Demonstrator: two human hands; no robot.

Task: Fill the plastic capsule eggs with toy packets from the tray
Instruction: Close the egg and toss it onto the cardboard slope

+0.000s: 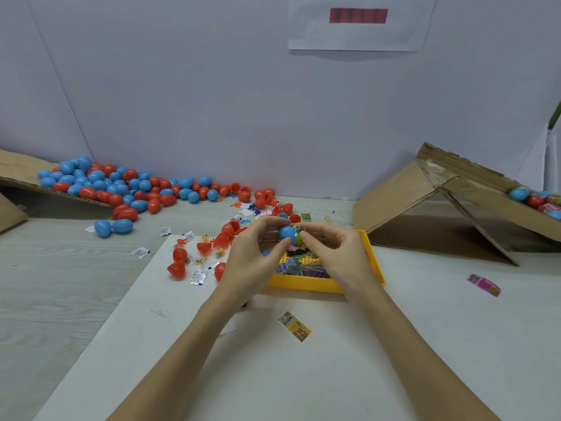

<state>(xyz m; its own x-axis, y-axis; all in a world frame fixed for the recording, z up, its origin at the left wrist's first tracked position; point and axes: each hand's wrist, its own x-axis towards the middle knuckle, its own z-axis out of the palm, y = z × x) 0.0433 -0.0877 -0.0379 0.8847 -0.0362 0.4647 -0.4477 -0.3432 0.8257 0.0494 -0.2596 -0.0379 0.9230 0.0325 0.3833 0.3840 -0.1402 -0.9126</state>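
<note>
The worktop [425,344] was a pale sheet over wood grain, bare in front of you, presumably kept that way as working room. Cardboard ramp [403,202] stood at far right, tilted so eggs lying on it sat against its lower lip; looked like the drop-off for finished ones. Far left, another cardboard flap [18,171] spilled a big pile of blue and red eggs [121,186] along the wall, within reach of your left side as supply.

The yellow tray [306,284] sat dead centre just beyond your wrists, with toy packets [303,268] inside, so either hand could dip in without travel. Loose red egg halves [188,256] and small white sachets [198,276] lay scattered just left of the tray, probably opened shells waiting to be filled.

Your left hand [252,253] curled its fingers and thumb round a blue egg half [287,233], held above the tray's far side. Your right hand [334,250] pinched a folded packet [300,230] against the shell's opening, thumb pressing in; judged as the stuffing step, held over the tray so a dropped packet would land back in it. Could not tell how far in the packet was.

One stray yellow packet [295,326] lay on the worktop near you, a pink one [483,284] well off to the right.
</note>
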